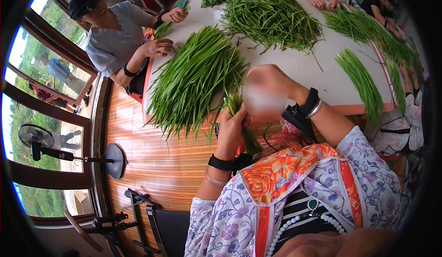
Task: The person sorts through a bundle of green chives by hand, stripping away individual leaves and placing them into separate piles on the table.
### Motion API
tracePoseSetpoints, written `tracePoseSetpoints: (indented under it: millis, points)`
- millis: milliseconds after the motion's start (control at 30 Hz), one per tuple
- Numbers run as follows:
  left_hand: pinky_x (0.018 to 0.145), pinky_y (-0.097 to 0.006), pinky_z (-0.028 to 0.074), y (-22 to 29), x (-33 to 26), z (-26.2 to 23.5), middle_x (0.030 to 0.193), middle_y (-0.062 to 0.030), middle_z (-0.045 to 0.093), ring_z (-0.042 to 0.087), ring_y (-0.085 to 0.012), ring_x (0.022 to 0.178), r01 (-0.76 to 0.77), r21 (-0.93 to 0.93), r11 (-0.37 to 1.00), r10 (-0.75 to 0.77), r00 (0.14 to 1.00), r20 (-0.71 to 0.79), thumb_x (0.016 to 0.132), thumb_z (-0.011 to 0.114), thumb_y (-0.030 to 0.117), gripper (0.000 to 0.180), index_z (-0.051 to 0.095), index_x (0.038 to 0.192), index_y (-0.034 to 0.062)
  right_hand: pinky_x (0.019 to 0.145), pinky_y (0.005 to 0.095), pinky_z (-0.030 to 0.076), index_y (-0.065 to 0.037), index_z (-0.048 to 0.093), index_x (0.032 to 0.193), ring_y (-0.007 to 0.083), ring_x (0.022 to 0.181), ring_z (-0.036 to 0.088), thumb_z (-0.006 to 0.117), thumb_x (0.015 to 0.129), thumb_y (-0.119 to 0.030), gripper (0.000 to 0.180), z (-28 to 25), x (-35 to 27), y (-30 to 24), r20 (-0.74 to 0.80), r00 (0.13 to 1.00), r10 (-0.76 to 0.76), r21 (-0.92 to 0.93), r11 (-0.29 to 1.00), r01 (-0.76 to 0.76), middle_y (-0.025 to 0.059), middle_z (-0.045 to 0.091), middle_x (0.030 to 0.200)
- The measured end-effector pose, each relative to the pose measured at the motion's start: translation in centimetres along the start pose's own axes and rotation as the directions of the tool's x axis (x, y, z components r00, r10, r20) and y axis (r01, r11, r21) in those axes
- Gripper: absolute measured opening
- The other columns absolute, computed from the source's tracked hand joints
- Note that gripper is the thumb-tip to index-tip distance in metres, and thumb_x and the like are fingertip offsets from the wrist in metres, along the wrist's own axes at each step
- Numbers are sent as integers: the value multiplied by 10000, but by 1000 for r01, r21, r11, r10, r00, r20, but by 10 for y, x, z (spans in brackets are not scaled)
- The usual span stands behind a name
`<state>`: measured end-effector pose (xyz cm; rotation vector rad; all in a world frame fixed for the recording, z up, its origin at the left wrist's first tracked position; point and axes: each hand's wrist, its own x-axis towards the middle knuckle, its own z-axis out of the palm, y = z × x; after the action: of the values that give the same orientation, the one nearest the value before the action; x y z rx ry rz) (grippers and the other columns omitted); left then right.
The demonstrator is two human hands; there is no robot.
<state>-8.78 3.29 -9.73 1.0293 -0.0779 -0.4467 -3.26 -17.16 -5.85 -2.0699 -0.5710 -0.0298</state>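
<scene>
We see our left hand (pixel 231 126) clenched around a small bunch of green chives (pixel 239 114), held upright just off the near edge of the tabletop (pixel 322 80). The bunch's cut tips stick up above the fingers and its lower ends hang below the palm. Our right hand (pixel 267 91) is raised just beside the top of that bunch, but it is blurred, so we cannot tell whether it grips the stalks or merely touches them. Both wrists wear dark bands, and the right one also carries a silver bangle.

Beyond the bunch, on the tabletop, lies a large fanned heap of chives (pixel 193 80), its tips pointing towards us and hanging past the near edge. Farther across the tabletop sits a loose tangled pile of chives (pixel 269 15), and to the right of that a narrow row of chives (pixel 361 80).

At the far left corner of the tabletop a person in a pale blue shirt (pixel 113 38) holds some stalks. Left of the tabletop, a standing fan (pixel 34 142) rests on the wooden floor (pixel 152 165).
</scene>
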Motion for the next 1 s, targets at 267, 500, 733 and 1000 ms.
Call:
tracePoseSetpoints:
  millis: [267, 500, 733, 1000]
  points:
    - [504, -249, 384, 4, -8, -11, 652, 7, 474, 424, -86, 541, -17, -60, 998, 17, 1000, -11, 994, 560, 190, 172, 567, 938, 28, 586, 287, 526, 5, 624, 1013, 140, 679, 667, 680, 852, -121, 212, -6, 56, 64, -375, 927, -27, -169, 985, -40, 97, 683, 848]
    - [505, -249, 392, 9, -14, -10, 648, 0, 477, 431, -94, 538, -32, -44, 998, 32, 999, -20, 993, 557, 174, 160, 563, 947, 20, 495, 250, 542, 21, 593, 1074, 128, 693, 661, 684, 870, -113, 260, 6, 69, 80, -286, 915, 285, 280, 938, -205, 78, 672, 855]
    - [509, -245, 367, 9, -14, -10, 674, 8, 486, 422, -87, 558, -28, -31, 999, 27, 999, -35, 988, 569, 181, 148, 578, 945, 39, 524, 239, 552, -34, 594, 961, 106, 684, 645, 677, 884, -99, 131, 2, 77, 73, -241, 886, 397, 410, 869, -278, 22, 633, 810]
    - [508, -246, 366, 8, -12, -11, 669, 4, 487, 422, -91, 554, -18, -29, 999, 17, 999, -50, 986, 572, 178, 154, 582, 942, 30, 554, 241, 569, -34, 600, 950, 97, 695, 641, 660, 886, -75, 97, -3, 65, 63, -303, 857, 417, 524, 824, -216, 28, 627, 827]
